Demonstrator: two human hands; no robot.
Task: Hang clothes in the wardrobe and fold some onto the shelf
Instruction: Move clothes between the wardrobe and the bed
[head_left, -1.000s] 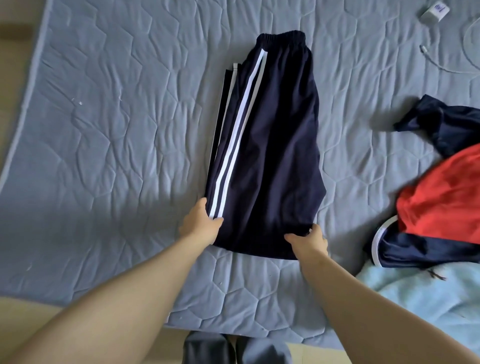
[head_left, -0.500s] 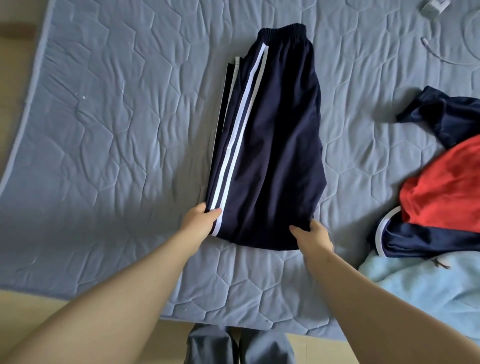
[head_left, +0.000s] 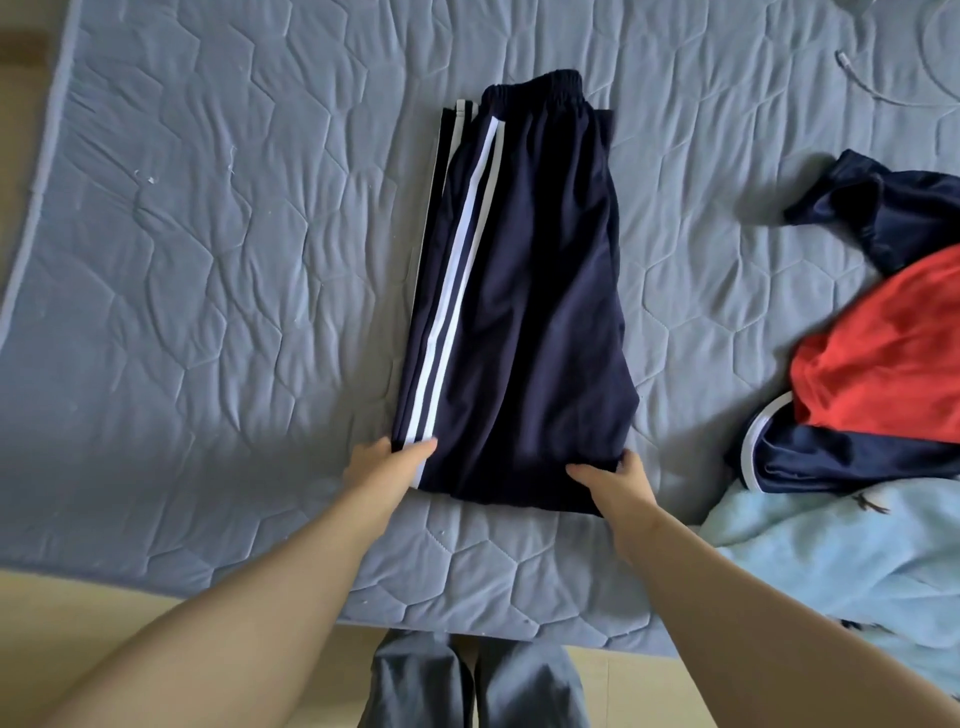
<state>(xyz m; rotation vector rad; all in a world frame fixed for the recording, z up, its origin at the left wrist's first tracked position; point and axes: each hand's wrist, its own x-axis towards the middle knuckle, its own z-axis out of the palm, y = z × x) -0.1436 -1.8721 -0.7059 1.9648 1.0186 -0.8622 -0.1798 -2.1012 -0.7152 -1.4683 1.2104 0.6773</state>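
Folded navy track pants (head_left: 524, 291) with two white side stripes lie lengthwise on the grey-blue quilted bed cover (head_left: 208, 260), elastic waistband at the far end. My left hand (head_left: 384, 462) pinches the near left corner, thumb on top by the stripes. The near right corner is gripped by my right hand (head_left: 613, 480), thumb on top and fingers curled at the cloth's edge. The near hem is slightly raised between both hands.
A pile of clothes lies at the right: a navy garment (head_left: 883, 208), a red one (head_left: 883, 364), a navy piece with white trim (head_left: 831, 462) and a light blue fleece (head_left: 831, 561). A white cable (head_left: 872, 88) lies far right. The bed's near edge sits above my legs (head_left: 472, 686).
The near hem of the pants has moved a little farther from me with both hands still holding its corners. The view has shifted slightly.
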